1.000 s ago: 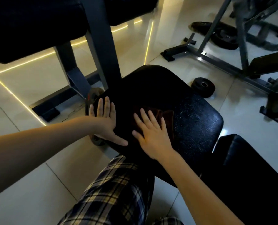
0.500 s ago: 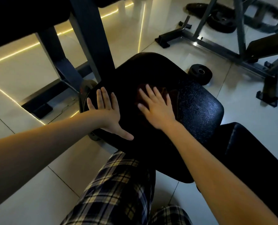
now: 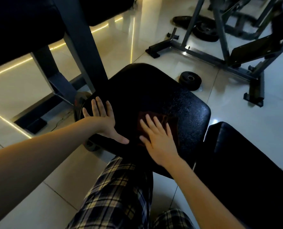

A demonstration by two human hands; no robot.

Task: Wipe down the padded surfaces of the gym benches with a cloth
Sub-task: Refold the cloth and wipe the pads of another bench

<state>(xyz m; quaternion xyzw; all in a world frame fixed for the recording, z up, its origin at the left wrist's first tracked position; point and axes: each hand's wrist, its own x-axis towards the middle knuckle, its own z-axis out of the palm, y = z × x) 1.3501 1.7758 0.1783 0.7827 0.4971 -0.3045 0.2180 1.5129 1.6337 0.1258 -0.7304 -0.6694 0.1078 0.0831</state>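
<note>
Two hands are seen on the pad (image 3: 155,90), both flat. The left hand (image 3: 102,123) is laid palm down at the pad's left edge, fingers straight and slightly apart, thumb stretched out to the right; nothing is held in it. The right hand (image 3: 158,141) is pressed flat on the cloth (image 3: 172,122), fingers straight and spread; the cloth is not gripped, only pinned under palm and fingers. The cloth, dark red, is found on the near right part of the pad, spread flat, its edges showing past the fingertips and to the right of the hand.

Handling is judged as follows. The cloth is taken to be light, soft and limp; it is expected to bunch or slip from under the palm if pressure is eased, so it is best driven by a flat palm over its middle, and gathered at one edge when lifted. The pad is taken to be firm foam under a grained, glossy cover, over which a cloth is likely to slide readily.

A second pad (image 3: 246,162) is noted just beside the first, to its right; whether it has been wiped cannot be told. A weight plate (image 3: 190,80) is noted on the floor (image 3: 170,52) beyond the pad
</note>
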